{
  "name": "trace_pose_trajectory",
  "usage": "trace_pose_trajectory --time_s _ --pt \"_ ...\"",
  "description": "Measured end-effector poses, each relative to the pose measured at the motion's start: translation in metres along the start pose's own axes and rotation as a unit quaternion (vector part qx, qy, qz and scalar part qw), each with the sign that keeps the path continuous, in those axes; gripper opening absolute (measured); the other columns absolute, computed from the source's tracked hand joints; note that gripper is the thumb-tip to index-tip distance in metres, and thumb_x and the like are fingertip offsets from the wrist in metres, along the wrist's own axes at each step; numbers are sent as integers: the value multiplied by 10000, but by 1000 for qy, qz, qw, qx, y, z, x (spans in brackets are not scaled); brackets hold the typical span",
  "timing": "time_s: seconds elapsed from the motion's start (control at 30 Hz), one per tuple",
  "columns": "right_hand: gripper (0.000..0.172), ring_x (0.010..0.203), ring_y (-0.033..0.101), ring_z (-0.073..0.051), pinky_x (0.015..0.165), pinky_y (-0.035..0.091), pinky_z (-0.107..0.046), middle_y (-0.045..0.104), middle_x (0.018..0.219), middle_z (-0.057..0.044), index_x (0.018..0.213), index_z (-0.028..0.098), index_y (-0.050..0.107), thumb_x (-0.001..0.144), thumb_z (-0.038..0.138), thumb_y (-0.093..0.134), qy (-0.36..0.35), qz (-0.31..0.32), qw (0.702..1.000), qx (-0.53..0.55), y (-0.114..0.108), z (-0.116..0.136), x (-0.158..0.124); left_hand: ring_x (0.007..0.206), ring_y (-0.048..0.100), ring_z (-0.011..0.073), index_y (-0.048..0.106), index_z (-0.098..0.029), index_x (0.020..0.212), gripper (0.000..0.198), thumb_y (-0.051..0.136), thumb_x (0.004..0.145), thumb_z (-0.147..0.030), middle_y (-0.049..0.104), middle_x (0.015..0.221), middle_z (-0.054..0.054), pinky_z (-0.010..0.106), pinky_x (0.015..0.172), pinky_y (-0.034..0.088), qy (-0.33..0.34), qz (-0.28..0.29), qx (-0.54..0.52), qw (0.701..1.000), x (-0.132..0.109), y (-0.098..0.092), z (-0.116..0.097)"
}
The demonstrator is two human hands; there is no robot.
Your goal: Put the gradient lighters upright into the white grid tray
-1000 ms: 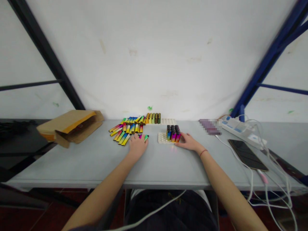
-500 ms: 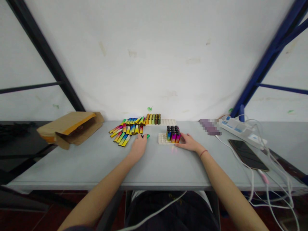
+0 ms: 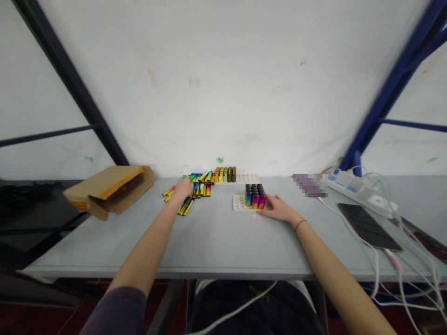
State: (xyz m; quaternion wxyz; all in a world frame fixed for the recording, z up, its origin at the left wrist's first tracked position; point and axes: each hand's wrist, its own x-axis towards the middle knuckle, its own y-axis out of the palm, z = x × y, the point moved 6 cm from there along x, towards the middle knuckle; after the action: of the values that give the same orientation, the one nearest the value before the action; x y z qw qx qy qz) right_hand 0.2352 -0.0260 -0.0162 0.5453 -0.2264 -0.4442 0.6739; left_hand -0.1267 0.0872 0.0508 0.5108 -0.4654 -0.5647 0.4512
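My left hand [image 3: 183, 187] is over the left part of a loose pile of shiny, rainbow-coloured small tubes [image 3: 201, 190] lying on the table. Its fingers are largely hidden, so I cannot tell whether a tube is in them. My right hand [image 3: 277, 208] holds the right edge of a white tray [image 3: 239, 203] with round hollows, its thumb at the near corner. Several tubes with dark tops [image 3: 255, 197] stand upright in the tray's right part, beside my right fingers. Hollows show on its left side.
Behind, another group of upright tubes [image 3: 225, 174] stands by a pale tray [image 3: 247, 178] against the wall. An open brown paper bag [image 3: 108, 186] lies left. On the right are a phone [image 3: 368, 225], a power strip [image 3: 361, 193], a pixelated purple item [image 3: 309, 185] and white cables [image 3: 349, 228].
My left hand has moved left and away from me, onto the pile. The green-ended tube seen beside its fingers earlier no longer shows there. My right hand stays at the tray.
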Motion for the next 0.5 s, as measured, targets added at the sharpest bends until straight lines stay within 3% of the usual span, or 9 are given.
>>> trace_pose_trajectory --time_s 0.17,0.33,0.5 --pt "701 1109 602 -329 1096 281 -576 639 1274 -141 1366 164 473 799 553 616 4 5 1000 -2 1 -2 1 1134 596 292 616 -66 1198 406 374 900 -199 622 1218 227 348 921 473 -13 26 29 999 1 11 -17" --pt "690 1133 595 -331 1099 275 -581 628 1297 -137 1362 175 475 801 552 613 -4 3 1000 2 2 -1 2 1108 598 330 573 -84 1258 436 362 895 -204 566 1272 240 400 912 466 -30 -17 46 998 -7 11 -13" --pt "738 1158 581 -337 1105 263 -585 620 1303 -150 1377 153 458 791 573 616 4 5 1000 4 1 -1 2 1161 557 328 600 -69 1206 416 344 902 -192 614 1190 228 412 967 430 38 -53 76 995 -10 16 -16"
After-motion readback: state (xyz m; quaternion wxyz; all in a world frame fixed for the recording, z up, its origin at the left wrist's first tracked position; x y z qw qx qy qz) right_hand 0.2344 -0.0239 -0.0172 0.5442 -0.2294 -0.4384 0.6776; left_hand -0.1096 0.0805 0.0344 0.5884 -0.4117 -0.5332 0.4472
